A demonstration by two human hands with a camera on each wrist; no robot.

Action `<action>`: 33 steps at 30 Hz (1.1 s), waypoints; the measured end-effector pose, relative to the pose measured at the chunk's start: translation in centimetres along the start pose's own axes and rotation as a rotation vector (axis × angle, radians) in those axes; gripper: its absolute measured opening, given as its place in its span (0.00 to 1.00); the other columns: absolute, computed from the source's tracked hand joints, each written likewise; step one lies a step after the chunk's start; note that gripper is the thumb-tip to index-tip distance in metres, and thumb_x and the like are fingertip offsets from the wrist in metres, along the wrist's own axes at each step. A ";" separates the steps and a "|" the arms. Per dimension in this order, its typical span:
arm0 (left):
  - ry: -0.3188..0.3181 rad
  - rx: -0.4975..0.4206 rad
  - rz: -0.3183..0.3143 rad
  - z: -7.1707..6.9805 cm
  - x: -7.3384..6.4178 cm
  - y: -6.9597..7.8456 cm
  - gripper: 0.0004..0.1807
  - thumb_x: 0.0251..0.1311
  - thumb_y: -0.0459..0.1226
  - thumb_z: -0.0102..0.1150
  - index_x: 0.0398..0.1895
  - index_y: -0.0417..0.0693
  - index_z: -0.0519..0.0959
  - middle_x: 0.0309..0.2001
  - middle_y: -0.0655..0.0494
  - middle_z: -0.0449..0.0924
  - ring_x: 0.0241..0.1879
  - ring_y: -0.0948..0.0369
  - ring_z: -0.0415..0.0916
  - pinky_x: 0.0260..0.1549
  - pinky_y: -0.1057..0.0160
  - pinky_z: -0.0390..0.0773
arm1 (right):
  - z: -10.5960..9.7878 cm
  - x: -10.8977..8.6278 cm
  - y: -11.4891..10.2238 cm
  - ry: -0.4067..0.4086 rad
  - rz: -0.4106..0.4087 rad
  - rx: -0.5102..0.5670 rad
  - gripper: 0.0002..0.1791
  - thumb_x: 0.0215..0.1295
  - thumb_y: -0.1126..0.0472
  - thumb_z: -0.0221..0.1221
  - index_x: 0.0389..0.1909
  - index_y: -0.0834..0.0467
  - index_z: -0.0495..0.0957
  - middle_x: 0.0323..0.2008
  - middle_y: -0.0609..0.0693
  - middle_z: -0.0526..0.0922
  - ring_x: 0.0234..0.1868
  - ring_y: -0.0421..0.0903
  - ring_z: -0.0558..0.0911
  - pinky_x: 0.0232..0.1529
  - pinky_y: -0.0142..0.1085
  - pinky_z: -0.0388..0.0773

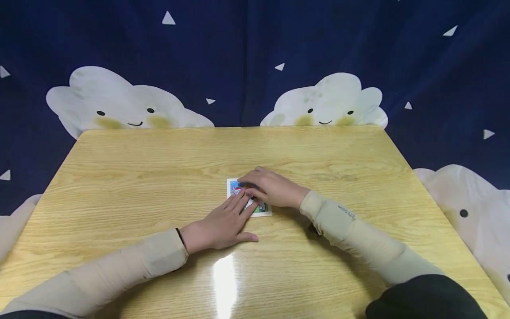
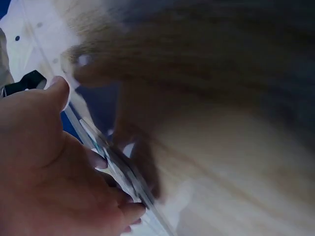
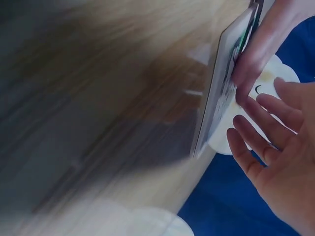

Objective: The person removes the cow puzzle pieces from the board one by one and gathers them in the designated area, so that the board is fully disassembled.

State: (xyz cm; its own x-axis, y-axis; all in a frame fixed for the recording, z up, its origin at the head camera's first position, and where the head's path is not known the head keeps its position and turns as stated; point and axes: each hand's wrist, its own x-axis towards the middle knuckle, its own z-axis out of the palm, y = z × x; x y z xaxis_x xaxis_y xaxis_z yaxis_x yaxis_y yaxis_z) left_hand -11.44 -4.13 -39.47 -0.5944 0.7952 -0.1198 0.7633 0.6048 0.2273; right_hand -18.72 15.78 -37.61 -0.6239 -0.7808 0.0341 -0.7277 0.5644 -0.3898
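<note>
A small flat picture card (image 1: pixel 233 183) with a white border and a cartoon animal on blue and green lies on the table's middle. My left hand (image 1: pixel 223 222) rests on it with straight fingers, its thumb out on the wood. Over the card's right side is my right hand (image 1: pixel 276 188), its fingers loosely bent. In the right wrist view the right hand's fingers (image 3: pixel 253 162) stand apart from the card (image 3: pixel 212 98), holding nothing. That view shows the card as a thin board with some thickness. Both hands hide much of the picture.
The wooden table (image 1: pixel 159 164) has a light reflection near its front. Behind it hangs a dark blue curtain (image 1: pixel 239 53) with smiling clouds and white triangles. Beige sleeves cover both forearms, and a dark band (image 1: pixel 181 239) circles the left wrist.
</note>
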 end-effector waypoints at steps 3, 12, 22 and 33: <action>0.000 0.023 -0.012 0.1 0.2 0.1 0.45 0.71 0.58 0.43 0.76 0.35 0.48 0.75 0.31 0.40 0.75 0.41 0.36 0.71 0.45 0.45 | 0.5 1.6 -0.4 -0.013 0.022 0.036 0.18 0.75 0.62 0.52 0.62 0.61 0.75 0.55 0.52 0.79 0.57 0.46 0.74 0.61 0.39 0.69; -0.033 0.031 -0.057 0.3 0.5 0.2 0.40 0.74 0.56 0.39 0.77 0.37 0.49 0.75 0.31 0.41 0.75 0.42 0.37 0.71 0.47 0.43 | 1.3 4.5 -1.1 0.047 0.097 0.079 0.13 0.69 0.71 0.55 0.51 0.62 0.80 0.47 0.53 0.81 0.51 0.48 0.78 0.56 0.39 0.72; -0.095 -0.010 -0.115 0.2 1.0 0.3 0.41 0.74 0.57 0.37 0.78 0.41 0.43 0.77 0.38 0.32 0.76 0.48 0.28 0.72 0.49 0.38 | 0.7 6.1 -1.0 0.012 0.171 0.177 0.09 0.68 0.71 0.54 0.44 0.63 0.81 0.38 0.52 0.84 0.38 0.44 0.81 0.43 0.32 0.76; -0.082 0.017 -0.122 0.0 0.8 0.5 0.42 0.74 0.57 0.37 0.78 0.40 0.43 0.77 0.38 0.30 0.76 0.47 0.29 0.72 0.50 0.40 | 0.1 6.7 -0.4 0.000 0.227 0.311 0.06 0.65 0.69 0.61 0.41 0.62 0.82 0.30 0.49 0.83 0.32 0.43 0.78 0.38 0.31 0.74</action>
State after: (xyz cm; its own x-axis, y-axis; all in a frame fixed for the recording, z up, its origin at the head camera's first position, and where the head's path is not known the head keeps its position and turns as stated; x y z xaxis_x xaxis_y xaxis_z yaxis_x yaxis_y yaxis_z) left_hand -11.52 -3.16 -39.43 -0.6610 0.7160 -0.2246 0.6910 0.6974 0.1899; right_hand -22.59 10.30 -37.34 -0.7593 -0.6451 -0.0851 -0.4495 0.6145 -0.6483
